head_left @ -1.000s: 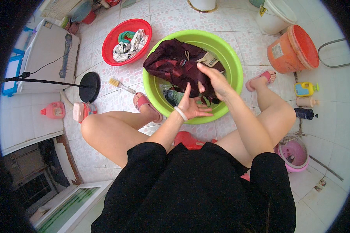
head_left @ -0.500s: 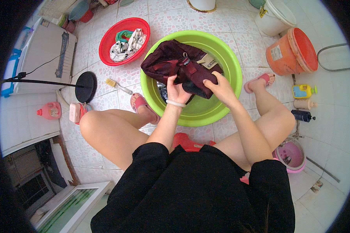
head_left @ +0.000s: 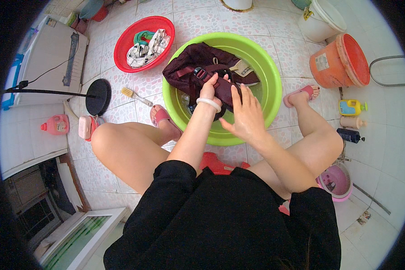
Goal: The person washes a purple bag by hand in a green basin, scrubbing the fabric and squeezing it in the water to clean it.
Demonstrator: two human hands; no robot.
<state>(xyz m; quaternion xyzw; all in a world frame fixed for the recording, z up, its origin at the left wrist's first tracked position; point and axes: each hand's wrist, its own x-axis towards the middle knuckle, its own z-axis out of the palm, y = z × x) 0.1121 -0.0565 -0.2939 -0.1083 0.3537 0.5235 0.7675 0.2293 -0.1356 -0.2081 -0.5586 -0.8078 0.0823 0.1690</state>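
Observation:
A dark maroon backpack [head_left: 189,60] with straps, a black buckle and a pale label patch lies bunched in a lime-green basin [head_left: 272,108] between my feet. Some water shows in the basin around it. My left hand [head_left: 210,93], with a white bangle at its wrist, is curled around a padded part of the backpack near the buckle. Over the near right side of that part is my right hand [head_left: 247,119], its fingers spread and its thumb held apart. Whether its fingertips touch the fabric is hard to tell.
A red basin [head_left: 118,51] holding white and green cloths stands beyond, at left. A brush [head_left: 136,96] lies by my left foot. At right are an orange bucket [head_left: 324,67], a white bucket [head_left: 317,29] and several bottles. A black round stand base [head_left: 98,97] sits at left.
My right hand has let go of the backpack and moved back toward me, fingers spreading. My left hand has shifted slightly up and right. The buckle strap has turned more into view.

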